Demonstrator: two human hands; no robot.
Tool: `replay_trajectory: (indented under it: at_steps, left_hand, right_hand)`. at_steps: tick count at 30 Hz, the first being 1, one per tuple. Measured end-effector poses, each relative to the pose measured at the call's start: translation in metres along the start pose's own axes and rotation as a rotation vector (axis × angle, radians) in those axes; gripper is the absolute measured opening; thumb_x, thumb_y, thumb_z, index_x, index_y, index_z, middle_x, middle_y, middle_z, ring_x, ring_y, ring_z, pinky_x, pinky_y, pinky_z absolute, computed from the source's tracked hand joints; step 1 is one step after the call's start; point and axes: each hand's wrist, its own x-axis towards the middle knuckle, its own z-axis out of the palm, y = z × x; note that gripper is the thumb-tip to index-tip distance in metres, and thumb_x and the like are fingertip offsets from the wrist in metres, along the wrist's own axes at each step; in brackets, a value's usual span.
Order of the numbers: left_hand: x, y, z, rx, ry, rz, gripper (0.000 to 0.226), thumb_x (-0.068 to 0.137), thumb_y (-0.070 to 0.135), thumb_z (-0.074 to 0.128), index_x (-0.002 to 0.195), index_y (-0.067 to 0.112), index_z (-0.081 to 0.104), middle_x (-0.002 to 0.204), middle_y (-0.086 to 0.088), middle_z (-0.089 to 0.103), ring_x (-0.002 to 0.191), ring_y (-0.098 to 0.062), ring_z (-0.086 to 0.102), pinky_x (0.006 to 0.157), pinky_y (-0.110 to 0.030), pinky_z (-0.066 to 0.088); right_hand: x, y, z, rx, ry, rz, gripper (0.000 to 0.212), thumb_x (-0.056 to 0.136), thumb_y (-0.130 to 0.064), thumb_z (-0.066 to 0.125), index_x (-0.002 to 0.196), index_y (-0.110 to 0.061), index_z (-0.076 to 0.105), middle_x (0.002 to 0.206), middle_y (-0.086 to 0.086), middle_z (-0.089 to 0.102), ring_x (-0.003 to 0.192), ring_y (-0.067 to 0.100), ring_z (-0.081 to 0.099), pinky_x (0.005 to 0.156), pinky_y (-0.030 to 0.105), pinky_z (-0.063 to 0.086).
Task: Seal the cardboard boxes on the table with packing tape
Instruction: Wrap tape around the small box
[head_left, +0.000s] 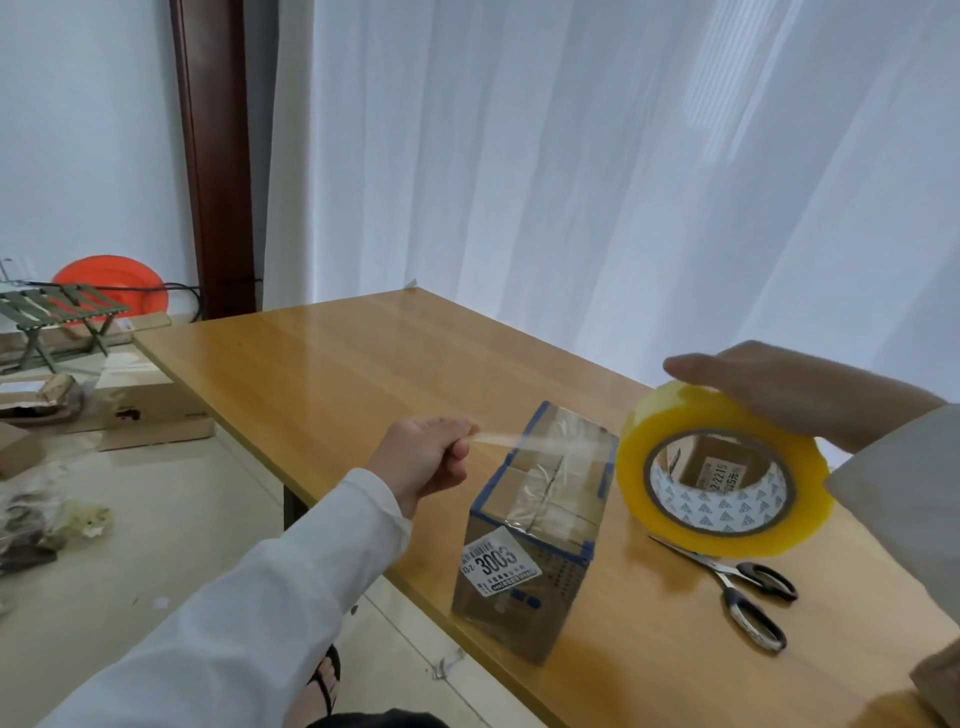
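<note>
Tape strip (540, 446), pinched by our left hand (426, 457) and stretched from the roll (722, 467) our right hand (779, 395) grips, should stay taut and centred over the box (535, 530) seam.

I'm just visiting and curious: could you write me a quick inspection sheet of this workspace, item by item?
Surface: wooden table, glossy, bare at the far end.
Job's things: cardboard box near the front edge, top already taped; yellow tape roll held above the table; tape strip stretched over the box.
Clutter: scissors lying beside the box.
Hands: left hand pinches the strip's end; right hand grips the roll.
Cables: black cable by the wall.
Surroundings: white curtain; boxes and an orange dish on the floor.
</note>
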Motion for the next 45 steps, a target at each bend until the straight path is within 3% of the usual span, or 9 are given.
replay_trajectory:
  at_steps: [7,13,19,23,26,29,32,39,45]
  left_hand:
    - [0.003,-0.025,0.002,0.082,-0.097,-0.188,0.032,0.092,0.014,0.057,0.061,0.01,0.052,0.049,0.0,0.047,0.043,-0.013,0.043,0.045,-0.019,0.038]
    - [0.003,-0.024,0.017,0.355,-0.087,-0.189,0.038,0.097,0.019,0.049,0.061,0.007,0.045,0.051,-0.005,0.046,0.047,-0.015,0.044,0.045,-0.019,0.036]
    - [0.005,-0.03,0.007,0.783,-0.177,-0.165,0.008,0.098,0.019,0.048,0.095,0.012,0.046,0.077,-0.003,0.047,0.074,-0.023,0.051,0.062,-0.027,0.041]
    - [0.0,0.004,0.02,0.654,-0.081,-0.084,0.031,0.095,0.024,0.053,0.121,0.008,0.045,0.09,-0.006,0.057,0.071,-0.015,0.053,0.052,-0.02,0.045]
    - [-0.013,0.038,0.044,0.711,-0.12,0.045,0.039,0.092,0.045,0.049,0.108,0.01,0.054,0.095,-0.01,0.061,0.076,-0.019,0.057,0.063,-0.028,0.046]
    - [-0.036,0.041,0.07,1.22,-0.269,0.056,0.098,0.071,0.078,0.053,0.139,0.01,0.036,0.132,-0.01,0.049,0.115,-0.026,0.053,0.09,-0.036,0.045]
    - [-0.055,0.02,0.082,1.645,-0.251,0.108,0.122,0.065,0.078,0.06,0.151,0.021,-0.004,0.158,-0.007,0.004,0.143,-0.033,0.015,0.111,-0.049,0.029]
    - [-0.037,0.022,0.07,1.519,-0.205,0.087,0.097,0.073,0.057,0.063,0.147,0.022,0.01,0.12,-0.008,0.047,0.096,-0.022,0.054,0.066,-0.029,0.047]
    - [-0.031,0.02,0.064,1.518,-0.173,0.102,0.093,0.065,0.062,0.063,0.139,0.023,0.022,0.109,-0.003,0.051,0.094,-0.022,0.055,0.07,-0.032,0.05]
  right_hand:
    - [0.017,0.026,0.026,0.053,-0.11,0.04,0.075,0.039,-0.087,0.046,0.053,-0.017,0.068,0.061,0.007,0.065,0.061,0.023,0.061,0.087,0.048,0.051]
    - [0.025,0.041,0.028,0.098,-0.182,0.02,0.087,0.025,-0.099,0.048,0.053,-0.019,0.069,0.061,0.007,0.064,0.06,0.022,0.059,0.082,0.045,0.05]
    - [0.018,0.04,0.033,0.122,-0.109,0.048,0.062,0.087,-0.06,0.046,0.044,-0.021,0.066,0.054,0.0,0.062,0.063,0.02,0.059,0.084,0.041,0.049]
    - [0.016,0.035,0.037,0.124,-0.084,0.078,0.057,0.092,-0.054,0.043,0.056,-0.017,0.066,0.06,0.003,0.064,0.067,0.021,0.059,0.085,0.04,0.05]
    - [0.013,0.032,0.041,0.099,-0.075,0.1,0.058,0.092,-0.057,0.04,0.073,-0.012,0.07,0.079,0.009,0.069,0.077,0.024,0.063,0.092,0.042,0.05]
    - [0.011,0.031,0.045,0.098,-0.056,0.086,0.058,0.093,-0.057,0.038,0.074,-0.013,0.071,0.085,0.01,0.071,0.084,0.027,0.066,0.095,0.043,0.05]
    - [0.008,0.034,0.048,0.088,-0.036,0.093,0.059,0.094,-0.056,0.035,0.069,-0.016,0.07,0.081,0.006,0.07,0.081,0.024,0.065,0.094,0.041,0.049]
    - [-0.001,0.037,0.058,0.183,-0.048,0.082,0.059,0.097,-0.054,0.031,0.077,-0.014,0.069,0.086,0.006,0.069,0.081,0.02,0.061,0.092,0.037,0.048]
    - [-0.007,0.034,0.059,0.266,-0.055,0.11,0.056,0.097,-0.052,0.033,0.071,-0.015,0.066,0.073,0.0,0.065,0.076,0.018,0.057,0.089,0.035,0.048]
